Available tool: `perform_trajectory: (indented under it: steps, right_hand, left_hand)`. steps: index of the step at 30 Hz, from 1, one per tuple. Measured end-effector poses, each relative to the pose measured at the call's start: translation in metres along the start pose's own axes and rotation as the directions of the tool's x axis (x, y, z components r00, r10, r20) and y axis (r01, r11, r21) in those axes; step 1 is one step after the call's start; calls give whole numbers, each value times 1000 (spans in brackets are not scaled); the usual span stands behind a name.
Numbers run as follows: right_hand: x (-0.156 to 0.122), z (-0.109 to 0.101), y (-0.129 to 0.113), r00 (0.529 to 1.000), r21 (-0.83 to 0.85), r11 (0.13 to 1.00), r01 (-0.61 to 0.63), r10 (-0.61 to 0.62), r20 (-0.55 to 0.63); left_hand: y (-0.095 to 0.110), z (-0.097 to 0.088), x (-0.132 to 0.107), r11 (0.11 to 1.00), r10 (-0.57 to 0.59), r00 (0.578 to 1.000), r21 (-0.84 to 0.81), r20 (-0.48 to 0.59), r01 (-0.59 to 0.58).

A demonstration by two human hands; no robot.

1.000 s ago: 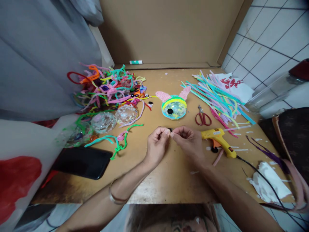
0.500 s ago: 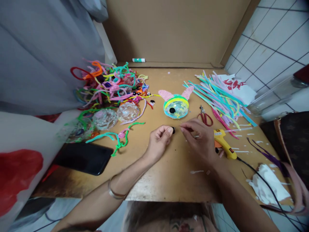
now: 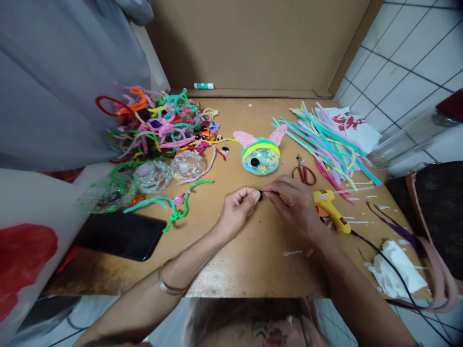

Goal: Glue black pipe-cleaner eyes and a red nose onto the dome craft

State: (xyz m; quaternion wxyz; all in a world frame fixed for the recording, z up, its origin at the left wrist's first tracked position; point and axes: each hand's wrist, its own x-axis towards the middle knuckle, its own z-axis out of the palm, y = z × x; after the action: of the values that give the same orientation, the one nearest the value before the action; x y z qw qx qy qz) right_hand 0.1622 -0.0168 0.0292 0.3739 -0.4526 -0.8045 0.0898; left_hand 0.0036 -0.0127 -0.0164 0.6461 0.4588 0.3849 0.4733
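Between thumb and forefinger, my left hand (image 3: 237, 209) pinches a small round black piece (image 3: 260, 195), much like the black eye (image 3: 255, 162) on the craft figure. My right hand (image 3: 291, 200) is closed in a pinch right at the piece's edge; whatever its fingertips hold is too small to make out. Just beyond both hands sits the figure (image 3: 265, 161), a clear dome banded in yellow, green and blue, with two pink ears. Red-handled scissors (image 3: 304, 173) lie past my right hand, and a yellow glue gun (image 3: 332, 209) rests beside it.
A tangle of bent pipe cleaners (image 3: 162, 123) fills the back left, with clear domes (image 3: 188, 166) before it. Straight pipe cleaners (image 3: 325, 142) lie at the back right. A black phone (image 3: 121, 236) is at the left; crumpled tissue (image 3: 396, 270) and the glue gun's cord (image 3: 383, 258) are at the right.
My right hand has moved left, so its fingertips now meet the black piece. My left hand keeps its pinch. The whole view has shifted slightly.
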Motion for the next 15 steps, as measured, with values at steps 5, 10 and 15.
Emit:
perform_trajectory:
  steps: [5, 10, 15]
  right_hand:
    - [-1, 1, 2, 1000, 17, 1000, 14, -14, -2]
    - [-1, 2, 2, 998, -15, 998, 63, -63, 3]
    - [-1, 4, 3, 996, -56, 995, 82, -81, 33]
  left_hand:
    - [1, -1, 0, 1000, -14, 1000, -16, 17, 15]
    - [3, 0, 0, 999, -29, 999, -14, 15, 30]
    - [2, 0, 0, 999, -34, 999, -7, 22, 34]
